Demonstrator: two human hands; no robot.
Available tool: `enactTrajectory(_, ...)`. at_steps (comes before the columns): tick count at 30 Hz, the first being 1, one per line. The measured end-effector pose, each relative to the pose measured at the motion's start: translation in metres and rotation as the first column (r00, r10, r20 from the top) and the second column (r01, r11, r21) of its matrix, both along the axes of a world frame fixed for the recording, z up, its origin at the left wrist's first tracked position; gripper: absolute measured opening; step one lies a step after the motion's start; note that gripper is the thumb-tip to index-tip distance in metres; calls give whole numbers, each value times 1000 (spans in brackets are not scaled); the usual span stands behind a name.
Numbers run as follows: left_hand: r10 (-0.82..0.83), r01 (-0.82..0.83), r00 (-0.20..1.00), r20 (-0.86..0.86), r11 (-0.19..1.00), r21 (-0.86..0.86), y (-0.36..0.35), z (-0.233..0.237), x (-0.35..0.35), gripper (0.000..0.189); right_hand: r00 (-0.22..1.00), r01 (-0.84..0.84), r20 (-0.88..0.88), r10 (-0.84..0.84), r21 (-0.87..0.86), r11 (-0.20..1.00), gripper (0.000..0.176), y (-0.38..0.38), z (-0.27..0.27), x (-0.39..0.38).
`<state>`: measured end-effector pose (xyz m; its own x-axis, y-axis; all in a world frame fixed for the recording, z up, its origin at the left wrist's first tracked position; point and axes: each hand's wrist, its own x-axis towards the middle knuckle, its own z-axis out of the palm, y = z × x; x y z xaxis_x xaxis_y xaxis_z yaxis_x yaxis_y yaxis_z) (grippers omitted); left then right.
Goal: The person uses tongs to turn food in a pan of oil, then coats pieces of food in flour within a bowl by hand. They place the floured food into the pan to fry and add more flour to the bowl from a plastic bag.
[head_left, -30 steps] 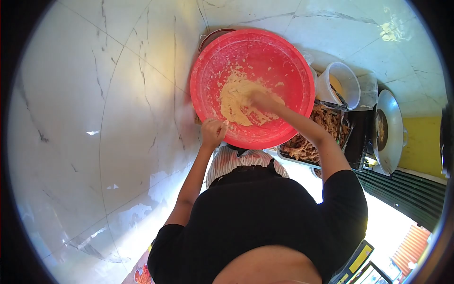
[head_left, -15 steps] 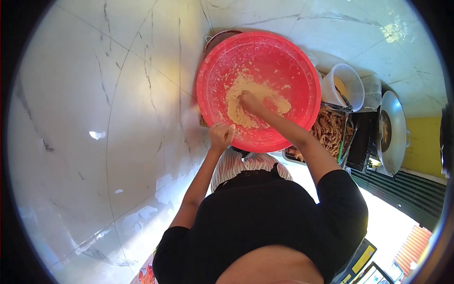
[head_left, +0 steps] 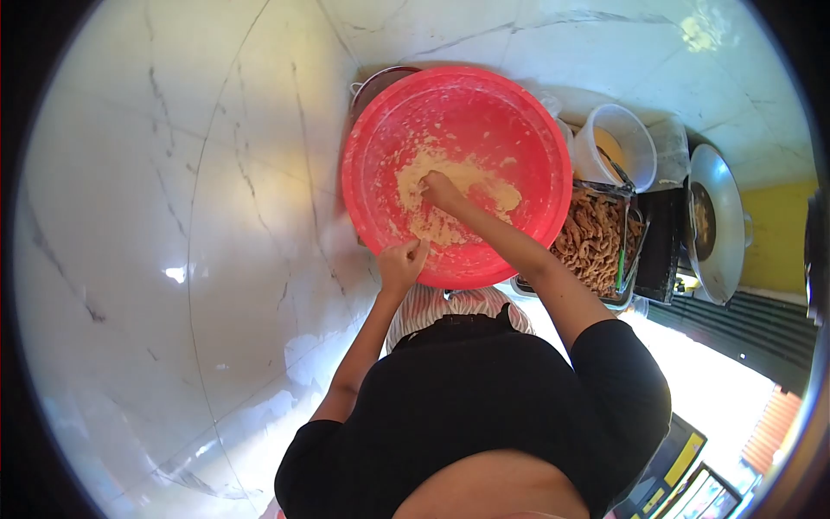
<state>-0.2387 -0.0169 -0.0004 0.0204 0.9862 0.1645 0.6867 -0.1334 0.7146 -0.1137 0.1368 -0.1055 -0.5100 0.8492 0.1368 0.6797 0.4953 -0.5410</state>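
A large red plastic basin (head_left: pixel 542 227) is in front of me, with pale yellow flour (head_left: pixel 471 176) in clumps across its bottom and specks up its sides. My left hand (head_left: pixel 401 263) is closed on the near left rim of the basin, thumb on the inner side. Inside the basin, my right hand (head_left: pixel 442 190) is down in the flour with its fingers curled together. What lies within those fingers is hidden.
Right of the basin, a tray holds brown strips of food (head_left: pixel 596 238) and green-handled tongs (head_left: pixel 620 270). Behind it stands a clear tub (head_left: pixel 638 147) with yellowish contents. A wide metal pan (head_left: pixel 726 225) is farther right. Marbled tile wall (head_left: pixel 251 216) closes the left side.
The view has shifted slightly, so the basin appears a little left and lower. My right hand still works in the flour, its fist turned a little; my left hand stays at the rim.
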Motion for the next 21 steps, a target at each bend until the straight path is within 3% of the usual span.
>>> enactTrajectory(2, 46, -26, 997, 62, 956, -294, 14, 12, 9, 24, 972, 91, -169, -160, -356, 930, 22, -6, 22, 16)
enactTrajectory(5, -31, 34, 999, 23, 987, -160, 62, -11, 8, 25, 923, 142, -241, -299, -508, 850, 28, -19, 68, 56)
enactTrajectory(10, -208, 194, 964, -167, 976, -95, 152, -49, 20, 24, 856, 306, -225, -465, -503, 808, 28, -22, 45, 129)
enactTrajectory(12, -294, 197, 888, -355, 938, -283, 175, -73, 23, 26, 826, 331, -222, -518, -553, 764, 30, -23, 46, 144)
enactTrajectory(15, -418, 259, 842, -342, 868, -423, 194, -96, 23, 32, 741, 298, -298, -601, -656, 693, 30, -31, 73, 156)
enactTrajectory(17, -433, 203, 818, -379, 833, -514, 198, -93, 26, 35, 733, 427, -163, -660, -645, 633, 29, -25, 56, 156)
enactTrajectory(18, -406, 128, 811, -421, 826, -549, 191, -94, 26, 37, 741, 426, -173, -649, -626, 653, 29, -24, 58, 154)
enactTrajectory(21, -434, 162, 790, -434, 829, -535, 188, -87, 24, 39, 743, 478, -132, -656, -582, 658, 28, -13, 64, 140)
